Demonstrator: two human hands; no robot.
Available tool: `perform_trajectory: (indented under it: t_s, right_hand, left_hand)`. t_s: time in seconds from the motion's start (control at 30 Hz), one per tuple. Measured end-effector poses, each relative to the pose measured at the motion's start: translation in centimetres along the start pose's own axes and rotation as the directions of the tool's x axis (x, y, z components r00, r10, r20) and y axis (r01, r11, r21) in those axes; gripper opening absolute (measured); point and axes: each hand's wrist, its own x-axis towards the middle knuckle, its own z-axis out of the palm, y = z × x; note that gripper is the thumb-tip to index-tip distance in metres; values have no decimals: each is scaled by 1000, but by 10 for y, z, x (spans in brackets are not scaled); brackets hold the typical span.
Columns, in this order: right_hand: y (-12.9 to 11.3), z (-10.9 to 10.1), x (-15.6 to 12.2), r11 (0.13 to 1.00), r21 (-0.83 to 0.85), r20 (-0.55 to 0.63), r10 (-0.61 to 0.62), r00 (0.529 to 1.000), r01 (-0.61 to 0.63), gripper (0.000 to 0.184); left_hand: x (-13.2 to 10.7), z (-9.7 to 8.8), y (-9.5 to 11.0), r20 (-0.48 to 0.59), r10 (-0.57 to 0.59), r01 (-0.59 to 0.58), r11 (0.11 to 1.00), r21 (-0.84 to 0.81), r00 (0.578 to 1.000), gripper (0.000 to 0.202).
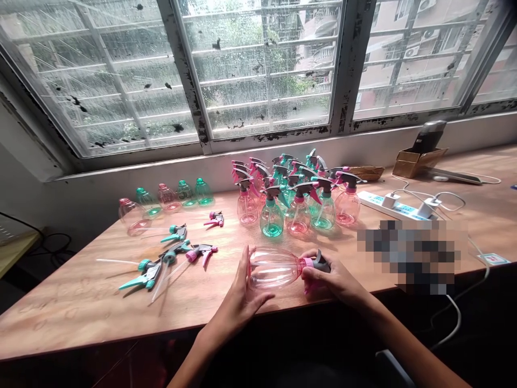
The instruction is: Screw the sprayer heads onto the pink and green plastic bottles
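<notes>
A clear pink spray bottle (274,268) lies sideways in the air over the table's front edge, its neck pointing right. My right hand (329,275) is closed around its pink and grey trigger head (309,264) at the collar. Against the bottle's base rests my left hand (242,293), fingers stretched out and thumb spread away below. To the left are several loose trigger sprayers with tubes, among them a teal one (147,274) and a pink one (200,253).
Several bottles without heads, such as a pink one (133,215), stand at the back left. Spray bottles with heads (272,218) crowd the back middle. A white power strip (398,206) with cables and a cardboard box (418,161) are on the right, near a pixelated patch.
</notes>
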Motion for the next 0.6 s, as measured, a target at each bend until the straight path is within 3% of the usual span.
perform_trajectory:
  t_s: [0.07, 0.2, 0.4, 0.6]
  right_hand:
    - [-1, 0, -1, 1000, -25, 24, 15, 1000, -14, 47]
    - [-2, 0, 0, 999, -52, 13, -17, 1000, 18, 44]
    - [1, 0, 1, 999, -8, -1, -44, 999, 44, 43]
    - [-2, 1, -3, 996, -87, 44, 0, 999, 4, 45]
  left_hand:
    - [0, 0, 5, 5, -26, 26, 1000, -5, 1000, 111]
    - [-1, -1, 10, -6, -28, 28, 1000, -7, 1000, 102]
    - [-1, -1, 0, -19, 56, -54, 995, 87, 998, 92]
    - [1, -1, 12, -38, -25, 26, 999, 38, 999, 106]
